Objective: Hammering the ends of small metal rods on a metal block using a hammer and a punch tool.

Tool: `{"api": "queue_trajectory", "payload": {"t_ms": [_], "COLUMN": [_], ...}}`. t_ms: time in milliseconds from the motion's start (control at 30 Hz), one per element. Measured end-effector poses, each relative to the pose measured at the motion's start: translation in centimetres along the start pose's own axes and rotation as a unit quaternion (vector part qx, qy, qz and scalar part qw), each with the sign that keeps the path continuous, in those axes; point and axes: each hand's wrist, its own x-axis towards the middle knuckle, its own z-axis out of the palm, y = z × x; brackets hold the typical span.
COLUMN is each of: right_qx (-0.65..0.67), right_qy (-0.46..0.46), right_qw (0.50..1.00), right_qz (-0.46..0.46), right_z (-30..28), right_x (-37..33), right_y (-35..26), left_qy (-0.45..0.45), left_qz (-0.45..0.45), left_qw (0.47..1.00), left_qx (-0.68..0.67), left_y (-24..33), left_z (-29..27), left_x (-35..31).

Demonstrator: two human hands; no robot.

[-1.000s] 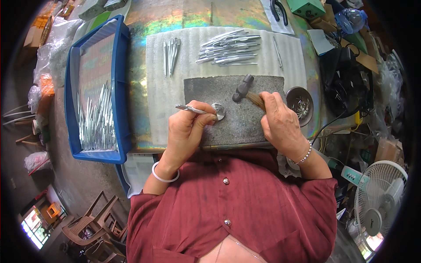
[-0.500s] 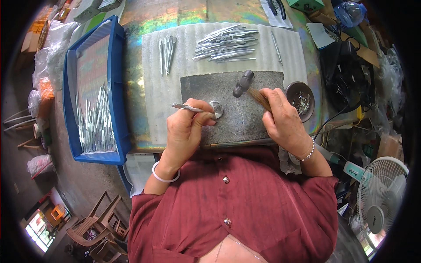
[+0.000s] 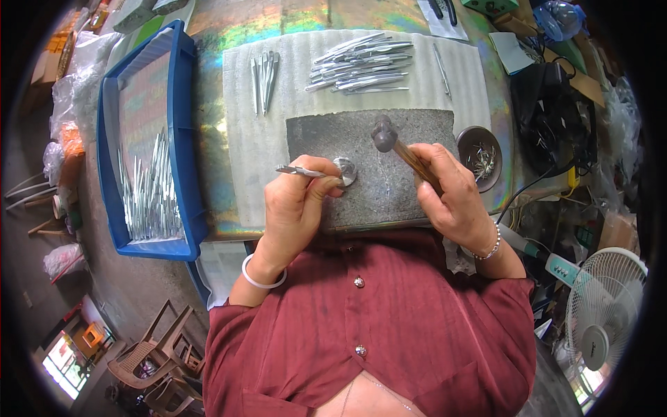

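Hammer (image 3: 407,156) sits in the right grip (image 3: 451,198).

This was a metalworking workshop, by the look of its gear. A scuffed bench with an iridescent top (image 3: 292,17) carried a rough grey rectangular slab (image 3: 413,201) at centre, a wooden-handled, dark-headed hammer (image 3: 406,155) above it at one o'clock. Slim silver metal rods (image 3: 361,66) lay heaped at twelve; more filled part of a blue plastic tray (image 3: 182,139) at ten. A round dark bowl (image 3: 476,134) of small silvery pieces stood at two.
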Motion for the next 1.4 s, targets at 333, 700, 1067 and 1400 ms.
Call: {"api": "queue_trajectory", "payload": {"t_ms": [333,700,1067,1400], "right_qx": [0.128,0.073,0.005,-0.134], "right_qy": [-0.032,-0.097,-0.09,-0.1], "right_qw": [0.991,0.967,0.984,0.956], "right_qz": [-0.029,-0.223,-0.155,-0.241], "right_z": [0.6,0.6,-4.3,-3.9], "right_x": [1.2,4.6,-0.3,0.4], "right_y": [-2.6,-7.1,-8.9,-9.7], "left_qy": [-0.012,-0.06,-0.02,-0.016], "left_qz": [0.207,0.163,0.199,0.2], "left_qw": [0.939,0.941,0.946,0.95], "left_qx": [0.274,0.289,0.256,0.24], "left_y": [1.0,0.4,0.1,0.0], "left_z": [0.7,0.0,-0.3,-0.2], "left_x": [0.0,-0.4,-0.2,0.0]}}
